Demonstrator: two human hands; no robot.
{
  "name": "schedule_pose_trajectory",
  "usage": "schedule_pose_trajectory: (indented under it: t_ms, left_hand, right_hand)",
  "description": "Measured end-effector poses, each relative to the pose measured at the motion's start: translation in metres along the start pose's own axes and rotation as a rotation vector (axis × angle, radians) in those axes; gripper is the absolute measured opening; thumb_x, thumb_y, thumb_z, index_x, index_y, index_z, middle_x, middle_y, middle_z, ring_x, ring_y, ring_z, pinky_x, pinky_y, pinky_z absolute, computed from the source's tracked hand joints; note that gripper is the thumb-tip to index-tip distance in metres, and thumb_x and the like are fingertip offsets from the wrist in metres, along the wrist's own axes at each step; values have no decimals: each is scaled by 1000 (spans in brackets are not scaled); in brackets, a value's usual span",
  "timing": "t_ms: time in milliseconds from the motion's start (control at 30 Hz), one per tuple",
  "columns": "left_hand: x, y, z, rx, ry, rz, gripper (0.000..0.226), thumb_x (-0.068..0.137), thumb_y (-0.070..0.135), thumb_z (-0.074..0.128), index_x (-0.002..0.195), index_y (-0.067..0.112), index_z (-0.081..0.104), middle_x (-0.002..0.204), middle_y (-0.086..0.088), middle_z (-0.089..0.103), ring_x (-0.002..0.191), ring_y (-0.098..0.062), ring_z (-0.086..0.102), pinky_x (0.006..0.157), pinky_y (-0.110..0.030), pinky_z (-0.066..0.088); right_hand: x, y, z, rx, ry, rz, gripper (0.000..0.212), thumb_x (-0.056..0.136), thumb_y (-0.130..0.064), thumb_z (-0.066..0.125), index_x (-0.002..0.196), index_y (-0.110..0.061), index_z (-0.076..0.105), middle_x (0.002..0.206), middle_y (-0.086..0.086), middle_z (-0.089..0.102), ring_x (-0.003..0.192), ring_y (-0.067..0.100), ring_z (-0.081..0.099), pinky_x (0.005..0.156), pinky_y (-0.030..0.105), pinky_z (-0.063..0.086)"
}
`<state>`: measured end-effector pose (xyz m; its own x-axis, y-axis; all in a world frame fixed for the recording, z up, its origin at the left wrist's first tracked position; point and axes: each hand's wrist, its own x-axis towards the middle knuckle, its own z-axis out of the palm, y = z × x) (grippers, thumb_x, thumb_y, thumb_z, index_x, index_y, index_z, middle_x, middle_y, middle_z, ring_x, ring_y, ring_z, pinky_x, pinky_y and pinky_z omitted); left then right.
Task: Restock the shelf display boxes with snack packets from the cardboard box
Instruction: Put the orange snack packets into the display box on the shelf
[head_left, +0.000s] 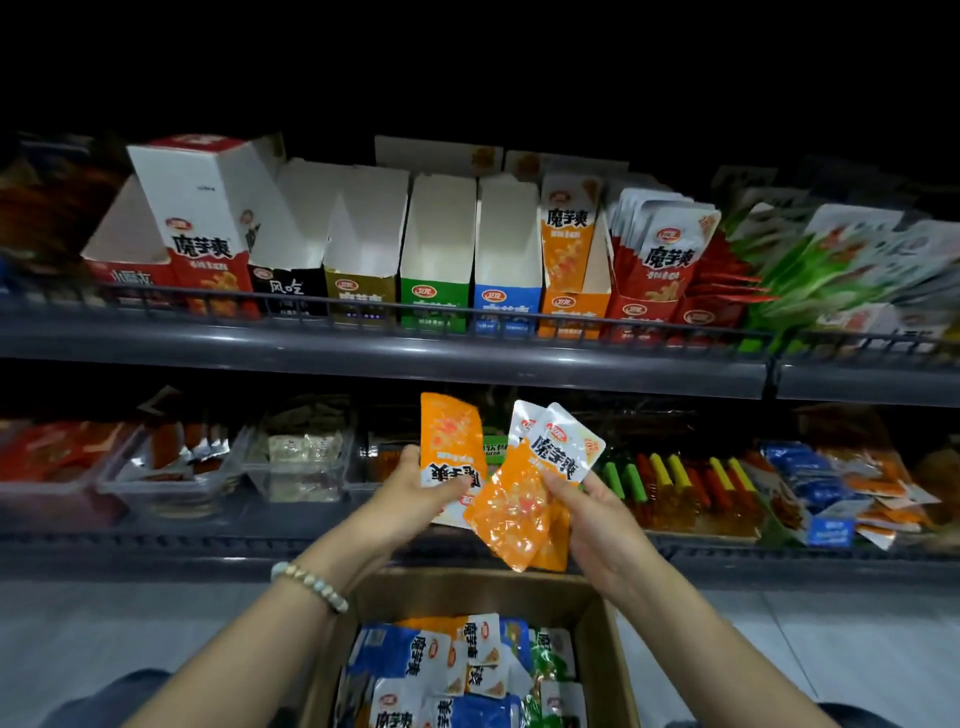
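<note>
Left hand (410, 488): gripping one packet (449, 441), upside down.
Right hand (597, 514): pinching a fanned bunch (514, 504) above the carton (608, 639).
Risk: bunch could slip reaching up to the orange display box (574, 306); flipped packet gets shelved wrong.

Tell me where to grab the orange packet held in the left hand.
Pinch the orange packet by its upper end, coming from above: it stands near upright, the left hand wraps its lower printed end, and the upper half sticks up bare.

2 forearms reach forward, left hand (415, 486) gripping 1 orange packet (448, 441), right hand (597, 512) gripping a packet bunch (519, 499).
</note>
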<state>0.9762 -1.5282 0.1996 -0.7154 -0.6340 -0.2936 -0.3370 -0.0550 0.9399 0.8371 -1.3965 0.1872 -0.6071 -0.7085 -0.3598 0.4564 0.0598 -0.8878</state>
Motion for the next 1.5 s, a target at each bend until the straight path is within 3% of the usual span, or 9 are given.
schedule_pose_trajectory:
  t_ms: [167, 267, 500, 633, 833, 967, 1133, 1300, 1500]
  left_hand:
    - [-5, 2, -25, 77, 23, 92, 21, 81, 6, 73, 100, 1, 67, 83, -2, 74, 67, -4, 68, 63, -18, 53]
    - [-10, 2, -32, 113, 72, 134, 6, 78, 5, 75, 83, 7, 72, 63, 7, 71, 56, 0, 64, 53, -12, 48]
    - [-10, -2, -22, -71, 152, 152, 4, 90, 13, 62, 94, 12, 62, 88, -5, 72, 64, -8, 69, 56, -22, 56]
    - [-9, -7, -7, -119, 184, 143, 9, 96, 24, 53, 103, 21, 57, 91, -9, 73, 76, -24, 71, 72, -44, 57]
    - [-8, -5, 12, -241, 112, 82, 15, 96, 26, 54, 110, 21, 56, 94, -3, 72, 74, -11, 71, 58, -23, 55]
    - [-7, -10, 20, -218, 74, 93, 32, 84, 5, 69, 111, 16, 57, 96, 0, 71, 83, -12, 69, 65, -23, 57]
    - [-5, -13, 27, -228, 122, 131, 22, 89, 8, 64, 107, 20, 61, 98, 0, 70, 88, -15, 68, 69, -27, 56]
    - [-6, -9, 27, -184, 108, 177, 25, 88, 14, 65, 112, 17, 58, 107, -3, 69, 94, -14, 68, 73, -25, 57]
    - [-18, -3, 26, -24, -36, 313, 37, 93, 35, 52, 124, 48, 37, 121, 10, 61, 99, -8, 67, 73, -30, 59]
  right_hand:
    - [-2, -21, -11, -50, -45, -51, 27, 91, -14, 59, 118, -14, 59, 103, 9, 73, 89, 23, 71, 72, 38, 56]
    - [-7, -29, -15, -104, -76, -143, 24, 88, -15, 62, 112, -19, 61, 101, 4, 74, 88, 19, 72, 70, 33, 56]
    - [-13, -14, -7, -159, -129, -71, 26, 88, -19, 62, 114, -17, 61, 102, 6, 73, 86, 18, 71, 67, 30, 56]
    - [-14, 2, 2, -125, -125, 34, 26, 88, -24, 63, 113, -15, 63, 97, 8, 73, 83, 20, 71, 66, 33, 56]
    - [-12, 23, 16, -155, -99, 33, 15, 93, -25, 57, 105, -19, 62, 100, 8, 73, 91, 24, 70, 79, 39, 57]
    - [-9, 27, 26, -129, -129, 31, 21, 98, -25, 49, 112, -17, 61, 103, 14, 71, 92, 25, 70, 79, 37, 56]
    - [-4, 30, 36, -61, -68, 13, 25, 99, -26, 48, 122, -21, 54, 103, 8, 72, 92, 23, 70, 81, 43, 56]
    - [-5, 24, 42, -76, 36, -108, 20, 98, -26, 49, 117, -20, 50, 108, 6, 68, 95, 20, 68, 77, 35, 57]
    - [-2, 6, 47, 24, 56, -208, 30, 95, -23, 53, 123, -14, 49, 114, 8, 67, 99, 21, 67, 78, 36, 56]
